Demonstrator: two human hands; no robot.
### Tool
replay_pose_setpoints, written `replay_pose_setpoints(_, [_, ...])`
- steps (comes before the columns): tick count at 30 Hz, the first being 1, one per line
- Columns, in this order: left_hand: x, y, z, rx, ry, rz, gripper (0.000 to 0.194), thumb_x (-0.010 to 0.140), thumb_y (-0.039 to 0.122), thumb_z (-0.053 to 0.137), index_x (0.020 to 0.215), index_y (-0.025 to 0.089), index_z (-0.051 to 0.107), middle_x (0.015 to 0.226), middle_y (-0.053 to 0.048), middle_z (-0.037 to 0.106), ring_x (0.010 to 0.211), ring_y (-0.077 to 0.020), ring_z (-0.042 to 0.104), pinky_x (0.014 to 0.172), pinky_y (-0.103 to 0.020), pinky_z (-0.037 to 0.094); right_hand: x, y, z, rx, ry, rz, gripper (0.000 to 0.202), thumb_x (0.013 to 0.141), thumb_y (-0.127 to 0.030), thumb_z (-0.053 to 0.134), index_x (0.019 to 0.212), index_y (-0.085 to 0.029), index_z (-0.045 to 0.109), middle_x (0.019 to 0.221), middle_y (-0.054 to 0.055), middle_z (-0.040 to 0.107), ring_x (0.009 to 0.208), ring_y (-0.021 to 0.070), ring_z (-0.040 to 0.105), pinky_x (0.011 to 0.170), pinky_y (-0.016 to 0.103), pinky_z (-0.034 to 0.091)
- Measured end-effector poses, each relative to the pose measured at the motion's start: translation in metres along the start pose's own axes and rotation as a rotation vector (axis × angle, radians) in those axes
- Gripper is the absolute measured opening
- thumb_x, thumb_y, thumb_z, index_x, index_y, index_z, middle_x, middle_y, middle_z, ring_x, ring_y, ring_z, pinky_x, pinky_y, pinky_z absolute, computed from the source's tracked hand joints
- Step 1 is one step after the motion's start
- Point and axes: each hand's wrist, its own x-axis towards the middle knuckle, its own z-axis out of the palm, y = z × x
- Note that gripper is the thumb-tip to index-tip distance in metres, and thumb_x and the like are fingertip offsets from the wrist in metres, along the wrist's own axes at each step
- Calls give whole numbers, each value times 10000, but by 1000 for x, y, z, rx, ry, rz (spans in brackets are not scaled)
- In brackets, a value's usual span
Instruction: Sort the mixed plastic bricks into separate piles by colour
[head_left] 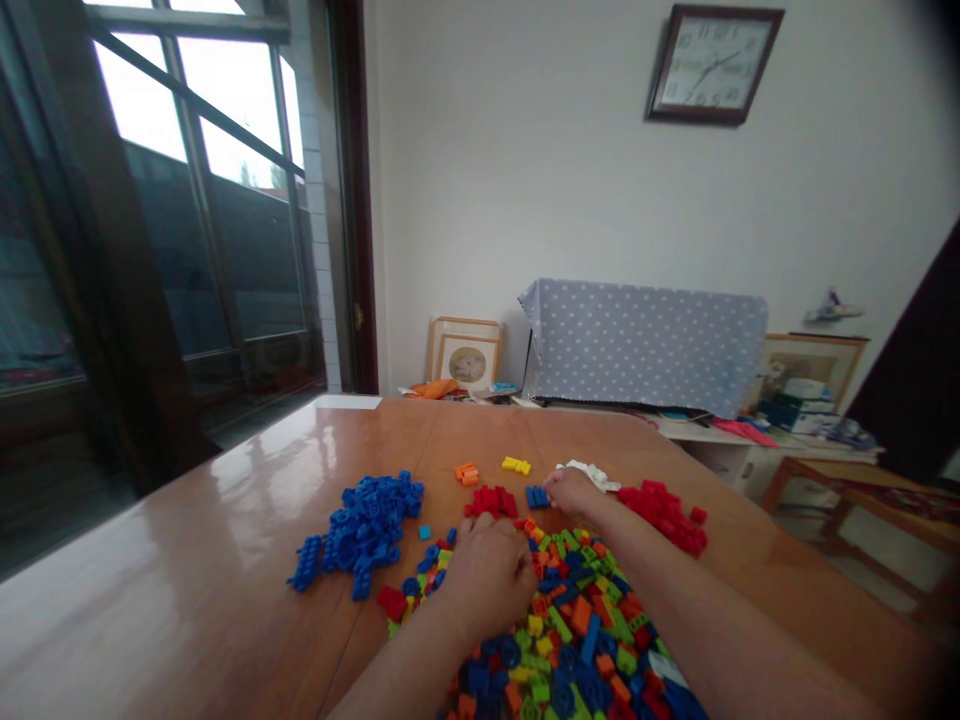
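Observation:
A large heap of mixed toy bricks (574, 620) in red, blue, green, yellow and orange lies before me. My left hand (491, 575) is over its left part, fingers curled down and their tips hidden. Just beyond that hand sits a small group of red bricks (491, 501). My right hand (571, 490) reaches across the heap's far side, its fingers pinched together at a small group of blue bricks (536, 497). Behind the right hand are white bricks (596, 473), partly covered by it.
A big pile of blue bricks (367, 525) lies left on the wooden table (247, 580); a red pile (667, 513) is right. Orange bricks (466, 474) and yellow bricks (516, 466) form small groups farther back. One light-blue brick (424, 533) lies alone. A wooden stool (840, 500) stands right.

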Motion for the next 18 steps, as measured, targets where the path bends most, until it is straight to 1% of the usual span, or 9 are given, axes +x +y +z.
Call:
replay_pose_setpoints(2, [0,0,0,0,-4,5,152,788,221,535,694,204,653,849,-84,640,860,-246,519,755,-367,324,-4,2,-1,-4,-68,27,320,943,-370,605,1180,-156,624,1198,65,635,990,217,644,828,386,565])
replay_pose_setpoints(4, [0,1,-1,-6,-20,16,146,781,219,543,699,208,664,847,-82,640,873,-248,522,763,-368,333,-10,2,-4,-1,-127,21,246,937,-339,602,1060,-137,668,1046,48,681,880,183,650,747,311,550])
replay_pose_setpoints(6, [0,2,-2,-7,-41,26,136,770,227,558,711,218,680,838,-78,637,883,-252,523,764,-368,342,-19,2,-10,14,-182,-27,155,898,-256,600,920,-135,694,842,17,688,757,144,621,646,233,486])
replay_pose_setpoints(8, [-1,3,-2,4,-52,40,126,756,241,575,721,229,696,836,-72,632,893,-253,523,767,-367,352,-32,0,-17,34,-260,-99,103,816,-174,603,835,-149,701,707,-16,656,680,116,578,574,194,413])
replay_pose_setpoints(11, [-2,4,-2,22,-51,73,115,733,247,592,736,250,707,849,-55,624,921,-249,521,802,-368,364,-54,-2,-26,55,-399,-193,126,709,-132,616,799,-165,697,657,-50,620,621,94,535,528,174,362])
replay_pose_setpoints(13, [-3,4,-2,23,-52,87,120,727,250,594,758,264,709,852,-44,621,937,-245,518,818,-366,368,-69,-2,-30,58,-467,-227,152,684,-139,611,805,-172,696,655,-57,616,599,88,523,513,169,350])
replay_pose_setpoints(15, [-4,4,-2,22,-53,89,123,728,258,594,774,272,708,850,-40,617,944,-245,516,820,-366,369,-82,-3,-33,49,-502,-244,168,673,-140,597,806,-174,695,665,-54,624,598,89,530,514,167,350])
replay_pose_setpoints(18, [-4,4,1,17,-38,73,103,718,269,605,762,265,698,870,-45,614,957,-249,513,825,-369,371,-94,-3,-38,11,-491,-253,180,662,-124,565,780,-173,691,660,-48,622,597,92,527,507,172,328])
